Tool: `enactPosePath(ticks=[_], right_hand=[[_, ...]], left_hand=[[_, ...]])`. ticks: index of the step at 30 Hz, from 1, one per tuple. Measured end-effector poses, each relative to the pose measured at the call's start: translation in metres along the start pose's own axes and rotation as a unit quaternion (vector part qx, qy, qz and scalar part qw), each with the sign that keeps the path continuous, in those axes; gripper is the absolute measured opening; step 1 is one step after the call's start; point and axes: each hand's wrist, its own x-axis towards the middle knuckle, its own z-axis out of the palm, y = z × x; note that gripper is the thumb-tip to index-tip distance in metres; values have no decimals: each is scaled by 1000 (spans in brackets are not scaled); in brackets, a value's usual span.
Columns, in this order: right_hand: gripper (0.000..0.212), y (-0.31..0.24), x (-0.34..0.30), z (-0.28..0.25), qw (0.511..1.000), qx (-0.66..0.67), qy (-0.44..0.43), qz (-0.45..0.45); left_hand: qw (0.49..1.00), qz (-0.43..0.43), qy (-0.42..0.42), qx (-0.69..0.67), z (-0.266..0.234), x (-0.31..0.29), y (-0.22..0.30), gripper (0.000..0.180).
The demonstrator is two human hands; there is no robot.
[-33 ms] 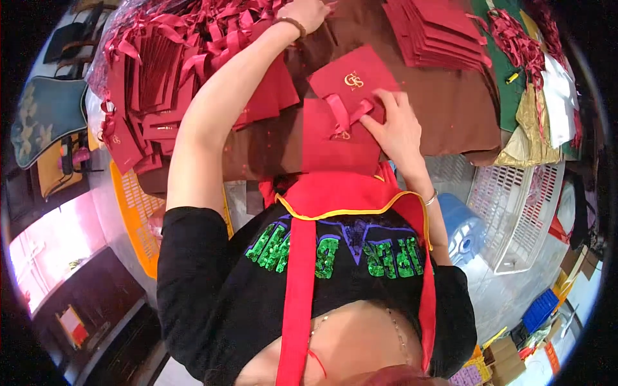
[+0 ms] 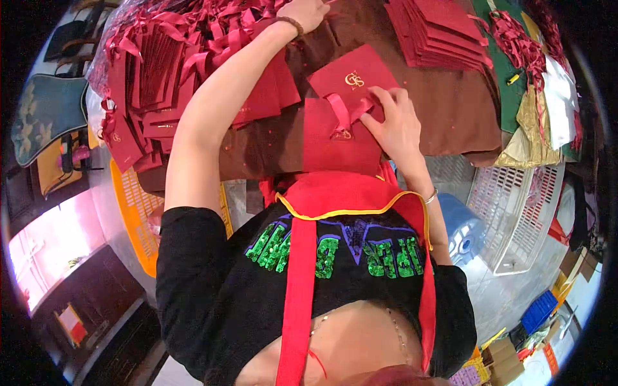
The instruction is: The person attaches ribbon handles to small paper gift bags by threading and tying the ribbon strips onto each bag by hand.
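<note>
Two red packets overlap on the brown worktop: an upper packet and a lower packet just below it. The right hand, fingers half open, touches the upper packet's right side. Above-left of it, the left hand's fingers bend, grip unclear. One stack lies upper right; one pile, left.

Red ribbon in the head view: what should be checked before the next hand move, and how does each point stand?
1. Right hand at the ribbon: ok, fingers beside its right end.
2. Ribbon lying straight: not ok, it bends.
3. Gold emblem on the tilted red piece uncovered: ok.
4. Right-hand stack clear of the right hand: ok.
5. Left hand holding something: cannot tell, it is at the picture's upper edge.
</note>
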Motion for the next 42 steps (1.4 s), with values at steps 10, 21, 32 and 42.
enactPosePath(ticks=[10,21,32,42], right_hand=[[34,-2,47,-2,917,346,-32,195],[24,6,6,-7,986,75,-94,-117],[29,-6,-16,-10,991,35,-37,-123],[18,8,-19,-21,978,154,-132,-50]], left_hand=[[850,91,240,-459,-95,-51,9,11],[699,193,157,-670,-137,-126,13,23],[754,-25,-175,-632,4,-203,74,17],[840,-70,-147,-517,25,-222,86,11]])
